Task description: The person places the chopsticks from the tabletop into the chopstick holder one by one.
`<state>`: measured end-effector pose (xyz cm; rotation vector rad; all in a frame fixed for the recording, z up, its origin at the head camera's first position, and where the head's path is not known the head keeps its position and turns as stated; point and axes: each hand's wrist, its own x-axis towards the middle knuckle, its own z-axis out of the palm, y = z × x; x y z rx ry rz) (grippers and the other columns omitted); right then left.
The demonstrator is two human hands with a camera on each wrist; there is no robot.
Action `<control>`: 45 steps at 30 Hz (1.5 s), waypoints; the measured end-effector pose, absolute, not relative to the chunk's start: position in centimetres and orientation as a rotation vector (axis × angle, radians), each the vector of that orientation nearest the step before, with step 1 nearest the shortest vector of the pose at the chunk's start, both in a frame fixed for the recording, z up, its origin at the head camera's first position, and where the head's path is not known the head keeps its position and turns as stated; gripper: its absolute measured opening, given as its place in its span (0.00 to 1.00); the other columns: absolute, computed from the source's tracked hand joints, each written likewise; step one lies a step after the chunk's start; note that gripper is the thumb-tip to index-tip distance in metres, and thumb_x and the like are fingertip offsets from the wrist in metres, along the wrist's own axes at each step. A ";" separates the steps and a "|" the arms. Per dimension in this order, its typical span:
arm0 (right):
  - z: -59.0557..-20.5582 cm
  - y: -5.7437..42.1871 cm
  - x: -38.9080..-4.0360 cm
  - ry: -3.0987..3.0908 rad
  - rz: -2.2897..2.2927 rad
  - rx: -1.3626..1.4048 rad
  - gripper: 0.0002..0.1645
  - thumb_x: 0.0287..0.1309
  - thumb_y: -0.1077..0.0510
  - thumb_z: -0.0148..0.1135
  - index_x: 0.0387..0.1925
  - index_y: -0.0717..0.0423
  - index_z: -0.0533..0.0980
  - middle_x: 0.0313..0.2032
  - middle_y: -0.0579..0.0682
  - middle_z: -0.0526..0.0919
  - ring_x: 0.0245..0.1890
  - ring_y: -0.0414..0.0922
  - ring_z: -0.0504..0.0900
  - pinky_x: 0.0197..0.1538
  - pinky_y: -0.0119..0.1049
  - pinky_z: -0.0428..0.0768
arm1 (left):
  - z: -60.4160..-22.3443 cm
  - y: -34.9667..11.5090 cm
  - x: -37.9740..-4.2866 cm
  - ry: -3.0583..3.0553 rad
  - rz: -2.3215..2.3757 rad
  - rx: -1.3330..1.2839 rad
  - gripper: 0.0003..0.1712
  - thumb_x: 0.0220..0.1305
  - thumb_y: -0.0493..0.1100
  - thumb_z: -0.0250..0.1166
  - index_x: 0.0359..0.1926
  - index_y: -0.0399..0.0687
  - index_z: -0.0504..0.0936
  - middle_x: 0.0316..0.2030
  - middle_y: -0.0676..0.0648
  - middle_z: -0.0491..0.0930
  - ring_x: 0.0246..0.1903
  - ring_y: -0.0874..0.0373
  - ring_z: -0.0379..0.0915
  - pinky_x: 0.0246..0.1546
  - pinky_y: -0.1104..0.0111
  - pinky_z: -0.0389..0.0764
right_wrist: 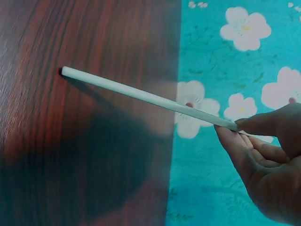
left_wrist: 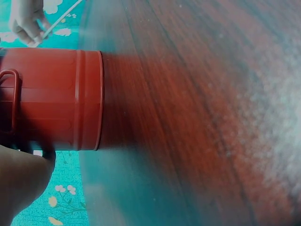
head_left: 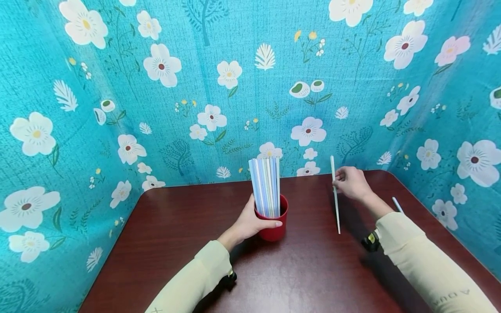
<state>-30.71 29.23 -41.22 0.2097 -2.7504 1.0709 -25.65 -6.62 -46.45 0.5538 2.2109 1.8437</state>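
A red cup (head_left: 272, 232) stands on the table, its small side handle visible in the left wrist view. Several thin straws (head_left: 266, 187), striped blue, white and pale green, lean in it as a bundle. My left hand (head_left: 252, 224) grips the cup from the left, thumb across its front. To the right of the cup, my right hand (head_left: 352, 182) pinches one pale straw (head_left: 336, 208) between thumb and fingers near its upper part. This straw (right_wrist: 136, 94) is held nearly upright, its lower end close over the table.
Another straw (head_left: 397, 204) lies near the table's right edge, partly hidden behind the right sleeve (head_left: 403, 237). The dark red wooden table (head_left: 176, 226) ends at a blue flowered cloth (head_left: 242, 108) at the back and sides.
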 end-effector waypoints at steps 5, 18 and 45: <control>-39.7 27.7 -30.4 -2.621 1.116 0.234 0.11 0.64 0.67 0.65 0.44 0.73 0.78 0.38 0.66 0.85 0.33 0.56 0.88 0.29 0.33 0.86 | -46.2 -6.6 -25.6 2.208 1.849 0.564 0.58 0.49 0.51 0.83 0.73 0.75 0.54 0.67 0.59 0.68 0.66 0.53 0.64 0.51 0.55 0.85; -35.5 23.5 -29.1 -2.367 1.236 0.309 0.17 0.67 0.59 0.67 0.51 0.67 0.78 0.41 0.59 0.84 0.38 0.42 0.85 0.38 0.22 0.80 | -46.3 -6.6 -25.8 2.220 1.848 0.569 0.58 0.49 0.51 0.83 0.73 0.74 0.54 0.67 0.59 0.68 0.66 0.53 0.64 0.52 0.55 0.84; -35.4 17.6 -27.6 -2.199 1.403 0.495 0.10 0.65 0.64 0.68 0.45 0.65 0.78 0.37 0.58 0.83 0.36 0.49 0.87 0.35 0.28 0.85 | -46.4 -6.6 -25.6 2.227 1.851 0.586 0.58 0.50 0.49 0.83 0.73 0.75 0.54 0.67 0.60 0.68 0.65 0.55 0.65 0.57 0.54 0.81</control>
